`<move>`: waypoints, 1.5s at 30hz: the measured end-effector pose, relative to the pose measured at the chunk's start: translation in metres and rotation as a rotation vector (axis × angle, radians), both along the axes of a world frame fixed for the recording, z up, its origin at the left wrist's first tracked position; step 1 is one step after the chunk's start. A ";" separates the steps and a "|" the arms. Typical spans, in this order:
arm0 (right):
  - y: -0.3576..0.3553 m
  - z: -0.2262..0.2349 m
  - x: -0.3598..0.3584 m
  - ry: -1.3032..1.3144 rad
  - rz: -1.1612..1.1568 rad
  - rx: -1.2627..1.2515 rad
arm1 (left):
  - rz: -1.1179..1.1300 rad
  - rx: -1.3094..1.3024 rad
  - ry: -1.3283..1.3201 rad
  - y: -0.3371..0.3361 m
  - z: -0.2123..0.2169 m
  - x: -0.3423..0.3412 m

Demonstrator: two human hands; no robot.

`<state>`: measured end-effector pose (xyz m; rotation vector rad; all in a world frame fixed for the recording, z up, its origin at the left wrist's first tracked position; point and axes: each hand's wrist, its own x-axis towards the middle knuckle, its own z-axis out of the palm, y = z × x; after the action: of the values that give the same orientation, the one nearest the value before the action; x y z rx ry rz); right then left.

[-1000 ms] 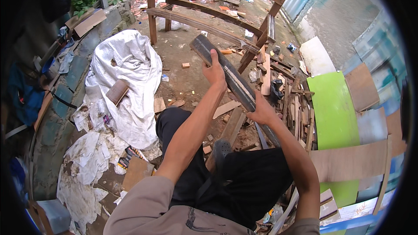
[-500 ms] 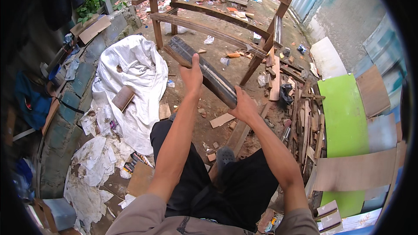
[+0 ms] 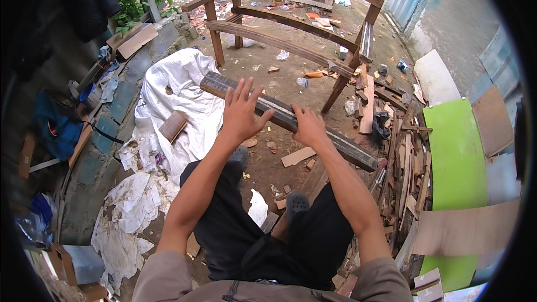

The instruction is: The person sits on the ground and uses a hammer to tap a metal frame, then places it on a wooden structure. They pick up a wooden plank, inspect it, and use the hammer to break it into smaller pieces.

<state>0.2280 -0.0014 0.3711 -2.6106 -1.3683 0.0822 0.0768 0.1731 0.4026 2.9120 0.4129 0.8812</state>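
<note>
A long dark wooden beam (image 3: 349, 150), with a pale worn stripe along its face, lies crosswise in front of me. It slants from the white sack at the left down toward the scrap wood at the right. My right hand (image 3: 309, 128) grips the beam near its middle, fingers over its far edge. Spread fingers of my left hand (image 3: 241, 113) rest over or just above the beam left of that grip; contact is hard to tell. Beyond stands a wooden chair-like frame (image 3: 274, 42) with legs, rails and an armrest.
To the left is a crumpled white sack (image 3: 184, 98) with a brown wood block (image 3: 173, 126) on it. Scrap wood strips (image 3: 400, 173) are heaped at the right, beside a lime-green panel (image 3: 456, 156). A low block wall (image 3: 103, 151) runs along the left; small debris litters the ground.
The beam has swung flatter and now reaches farther right, past my right hand. My left hand has loosened from its grip and spread its fingers. The view has shifted slightly.
</note>
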 end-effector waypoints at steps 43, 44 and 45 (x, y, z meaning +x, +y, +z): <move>-0.011 0.018 -0.002 0.165 0.084 -0.137 | 0.105 -1.913 -0.736 0.108 -0.052 -0.007; -0.013 0.017 0.000 0.174 0.079 -0.141 | 0.143 -1.876 -0.711 0.107 -0.051 -0.006; -0.016 0.016 -0.002 0.189 0.074 -0.150 | 0.197 -1.861 -0.681 0.101 -0.052 -0.008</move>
<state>0.2264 -0.0174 0.3874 -2.5898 -1.4409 0.4460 0.0692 0.2745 0.3509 0.8528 0.7925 0.7045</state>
